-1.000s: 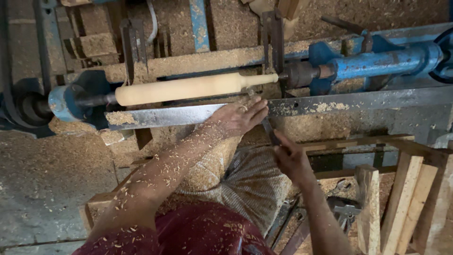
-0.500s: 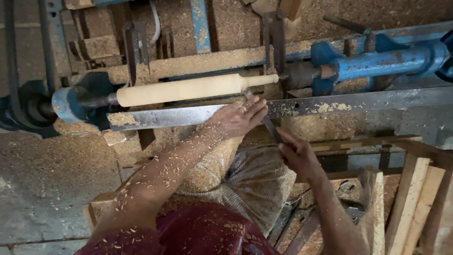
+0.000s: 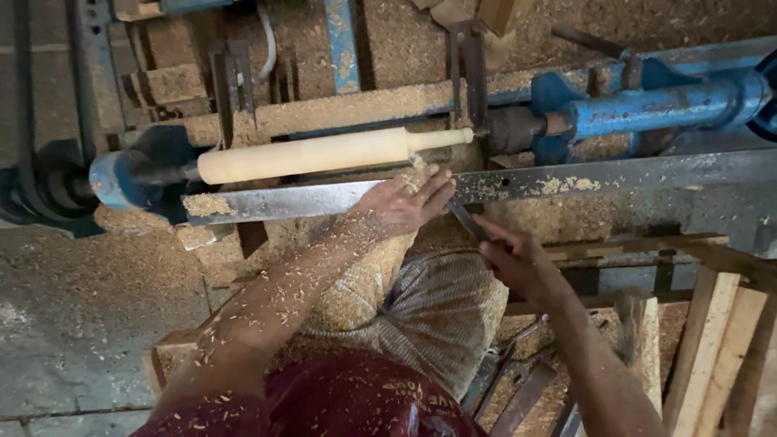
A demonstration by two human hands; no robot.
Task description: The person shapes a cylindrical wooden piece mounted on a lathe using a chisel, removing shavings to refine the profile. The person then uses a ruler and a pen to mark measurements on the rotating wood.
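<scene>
In the head view, the left hand (image 3: 401, 204) lay flat on the metal tool rest (image 3: 324, 200) at frame centre, pinning the chisel (image 3: 468, 220), whose handle the right hand (image 3: 522, 263) held in a closed grip. Just above, the pale wooden spindle (image 3: 316, 154) sat between the blue lathe ends (image 3: 647, 109). Sawdust (image 3: 364, 109) covered the bed.

No packages, labels, signs or screens visible.
</scene>
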